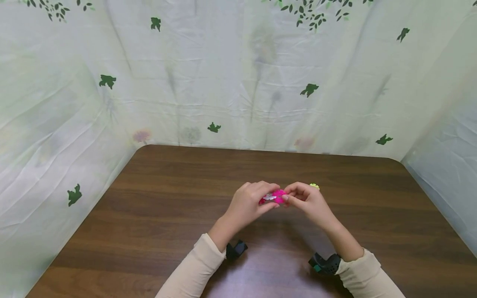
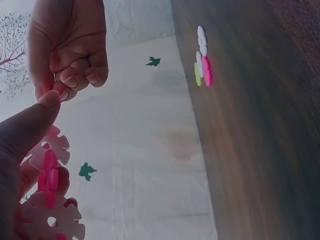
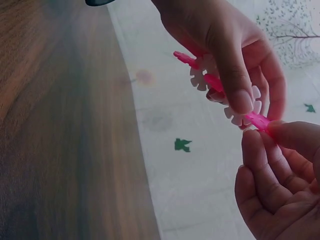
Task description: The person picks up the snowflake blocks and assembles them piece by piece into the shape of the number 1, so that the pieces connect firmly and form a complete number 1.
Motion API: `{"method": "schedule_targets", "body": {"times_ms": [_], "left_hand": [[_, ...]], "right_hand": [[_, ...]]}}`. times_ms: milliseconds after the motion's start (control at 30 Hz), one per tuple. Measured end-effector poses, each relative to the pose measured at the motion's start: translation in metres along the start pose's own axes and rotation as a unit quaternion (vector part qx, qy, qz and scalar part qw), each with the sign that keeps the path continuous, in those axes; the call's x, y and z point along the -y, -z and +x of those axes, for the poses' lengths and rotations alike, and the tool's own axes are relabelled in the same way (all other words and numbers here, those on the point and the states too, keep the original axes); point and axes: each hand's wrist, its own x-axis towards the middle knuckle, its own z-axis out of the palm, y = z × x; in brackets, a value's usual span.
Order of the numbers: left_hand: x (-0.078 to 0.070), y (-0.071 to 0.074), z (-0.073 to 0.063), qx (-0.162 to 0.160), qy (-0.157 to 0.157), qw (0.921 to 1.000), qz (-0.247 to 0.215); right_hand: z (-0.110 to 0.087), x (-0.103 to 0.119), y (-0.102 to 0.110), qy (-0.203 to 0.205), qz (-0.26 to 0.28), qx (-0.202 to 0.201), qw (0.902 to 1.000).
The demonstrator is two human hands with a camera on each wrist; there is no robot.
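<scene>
1. Pale cloth (image 1: pixel 223 62) printed with green birds and leaves hangs behind the chain of notched discs (image 2: pixel 49 175), and a dark wood-grained counter (image 1: pixel 175 231) spreads beneath it. From my remote seat I see the chain raised clear of the counter, probably to give the fingers room all round it.

2. On the chain's left, the person's left grip (image 1: pixel 253 199) is curled in around the linked pink and white discs, its thumb lying along them. I judge this a steadying hold, since it takes in several discs at once.

3. At the chain's right end, the right grip (image 1: pixel 307 200) is closed to a fine pinch, thumb and fingertips on the end pink disc (image 3: pixel 258 121). I read that edge hold as chosen for control over a small, thin part; how firmly it squeezes, I cannot tell.

4. Beyond the chain, white pieces (image 2: pixel 202 40), a pink piece (image 2: pixel 207 71) and a yellow-green piece (image 2: pixel 198 75) lie close together on the counter, perhaps kept there to be within reach yet out of the way.

5. Below the chain, I find no readable brand or label on the black wrist devices (image 1: pixel 325 265); the discs show me no writing either.
</scene>
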Motion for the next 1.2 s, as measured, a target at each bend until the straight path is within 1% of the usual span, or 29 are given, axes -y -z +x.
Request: {"method": "schedule_targets", "body": {"times_ms": [133, 233, 367, 467, 633, 767, 900, 1133, 1200], "left_hand": [[0.001, 0.0, 0.0, -0.009, -0.001, 1.0, 0.0], [0.001, 0.0, 0.0, -0.015, -0.001, 0.9999, 0.001], [0.003, 0.002, -0.001, -0.017, 0.001, 0.9998, 0.002], [0.004, 0.003, 0.0, -0.018, 0.003, 0.9998, 0.003], [0.005, 0.005, 0.0, -0.019, 0.005, 0.9998, 0.011], [0.006, 0.005, -0.001, -0.021, 0.003, 0.9997, 0.014], [0.006, 0.005, 0.0, -0.02, 0.002, 0.9997, 0.013], [0.007, 0.006, -0.001, -0.021, 0.001, 0.9997, 0.009], [0.007, 0.006, -0.001, -0.023, 0.001, 0.9997, 0.01]], "right_hand": [[0.0, 0.005, -0.002, -0.017, 0.007, -0.001, 0.9998], [-0.001, 0.015, -0.004, -0.021, -0.012, -0.006, 0.9997], [-0.002, 0.031, -0.006, -0.008, -0.064, -0.019, 0.9978], [-0.003, 0.037, -0.005, 0.009, -0.092, -0.028, 0.9953], [-0.006, 0.039, 0.0, 0.039, -0.128, -0.041, 0.9902], [-0.01, 0.038, 0.007, 0.032, -0.152, -0.051, 0.9865], [-0.015, 0.032, 0.015, 0.015, -0.164, -0.057, 0.9847], [-0.026, -0.013, 0.038, 0.007, -0.203, -0.056, 0.9776], [-0.028, -0.02, 0.041, -0.005, -0.211, -0.054, 0.976]]}}
